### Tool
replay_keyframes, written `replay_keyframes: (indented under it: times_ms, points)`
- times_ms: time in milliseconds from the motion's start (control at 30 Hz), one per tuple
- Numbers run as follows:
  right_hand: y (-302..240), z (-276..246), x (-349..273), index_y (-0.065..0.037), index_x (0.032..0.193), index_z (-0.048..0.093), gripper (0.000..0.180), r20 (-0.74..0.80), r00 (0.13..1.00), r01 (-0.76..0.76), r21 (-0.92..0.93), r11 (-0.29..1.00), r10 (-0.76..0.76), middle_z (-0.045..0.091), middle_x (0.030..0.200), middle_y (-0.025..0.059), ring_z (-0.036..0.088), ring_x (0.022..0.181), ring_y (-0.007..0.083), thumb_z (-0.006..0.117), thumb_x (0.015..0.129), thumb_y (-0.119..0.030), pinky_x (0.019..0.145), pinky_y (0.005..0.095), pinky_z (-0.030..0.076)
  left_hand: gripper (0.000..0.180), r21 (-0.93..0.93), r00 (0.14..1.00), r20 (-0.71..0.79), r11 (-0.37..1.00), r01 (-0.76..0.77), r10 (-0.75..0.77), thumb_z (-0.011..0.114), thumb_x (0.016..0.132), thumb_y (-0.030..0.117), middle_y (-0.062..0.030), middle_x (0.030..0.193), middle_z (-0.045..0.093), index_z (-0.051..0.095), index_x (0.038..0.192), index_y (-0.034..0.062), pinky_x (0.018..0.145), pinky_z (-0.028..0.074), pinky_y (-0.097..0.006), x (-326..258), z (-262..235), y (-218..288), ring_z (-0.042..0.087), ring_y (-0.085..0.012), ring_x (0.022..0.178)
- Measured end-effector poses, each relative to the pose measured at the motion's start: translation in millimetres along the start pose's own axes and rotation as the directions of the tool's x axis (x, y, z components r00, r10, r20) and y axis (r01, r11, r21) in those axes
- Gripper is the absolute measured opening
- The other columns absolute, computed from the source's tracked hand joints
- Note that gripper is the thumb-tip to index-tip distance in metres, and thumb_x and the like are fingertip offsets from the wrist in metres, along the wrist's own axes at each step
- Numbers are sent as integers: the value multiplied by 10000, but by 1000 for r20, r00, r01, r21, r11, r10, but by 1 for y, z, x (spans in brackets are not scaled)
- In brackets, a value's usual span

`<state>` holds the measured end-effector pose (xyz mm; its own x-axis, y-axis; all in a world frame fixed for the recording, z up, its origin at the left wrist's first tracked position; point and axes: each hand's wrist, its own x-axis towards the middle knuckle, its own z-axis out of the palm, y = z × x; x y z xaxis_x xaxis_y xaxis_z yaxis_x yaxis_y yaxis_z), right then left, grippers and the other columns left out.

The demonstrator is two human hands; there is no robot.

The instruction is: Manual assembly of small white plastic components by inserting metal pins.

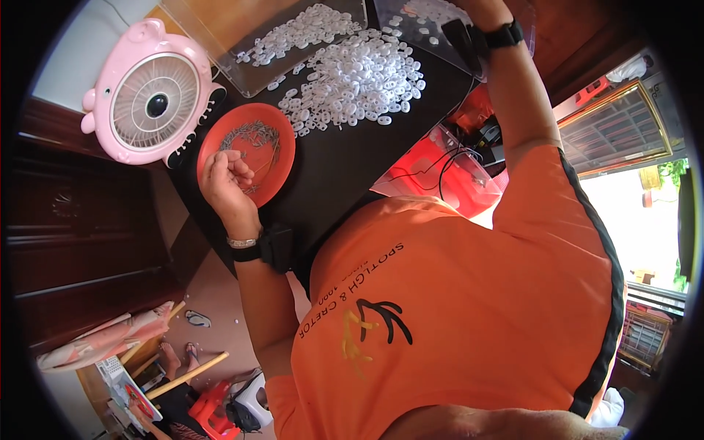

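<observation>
My left hand (229,183) is over the near left part of a red round plate (282,165), its fingers curled in toward the palm. Whatever those fingers may hold is hidden. Small grey metal pieces, like screws or pins (253,134), lie scattered on the plate. My right hand (480,9) reaches to the far right, over a clear plastic box (433,50) with some white pieces in it. The top edge cuts that hand off, so its fingers do not show. Between the hands rises a heap of small white oval plastic pieces with holes (359,77).
A pink animal-shaped fan (158,103) stands left of the plate. Another clear tray (249,77) holds more white pieces at the back of the black table (323,172). Beside the table's right edge is a red plastic container (433,172) with black cables. Another person's feet (180,356) show at lower left.
</observation>
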<state>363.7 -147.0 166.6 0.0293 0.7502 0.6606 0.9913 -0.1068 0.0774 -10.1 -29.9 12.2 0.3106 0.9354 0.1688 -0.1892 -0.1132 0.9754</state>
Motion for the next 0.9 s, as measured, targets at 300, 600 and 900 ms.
replay_keyframes:
  times_ms: [300, 600, 900]
  points:
    - [-131, 87, -35, -69, 847, 683, 146, 479, 797, 110, 484, 868, -368, 655, 822, 99, 639, 788, 266, 643, 746, -168, 693, 361, 498, 214, -38, 999, -35, 999, -12, 11, 483, 883, 194, -14, 616, 539, 591, 789, 35, 477, 351, -208, 4, -3, -6, 488, -94, 506]
    - [-154, 125, -56, -38, 726, 648, 161, 442, 752, 354, 357, 865, -490, 623, 740, 152, 613, 740, 349, 645, 702, -197, 663, 439, 498, 210, -50, 998, -63, 999, -5, 2, 488, 882, 183, -9, 603, 535, 588, 776, 32, 474, 349, -205, 3, -2, -1, 492, -90, 506]
    - [-155, 117, -43, -68, 722, 633, 133, 607, 687, 152, 418, 895, -400, 610, 663, 117, 609, 689, 314, 635, 675, -192, 608, 407, 470, 207, -77, 996, -88, 997, -9, 2, 490, 876, 169, -16, 599, 532, 586, 759, 27, 457, 343, -207, 6, -7, -1, 487, -95, 491]
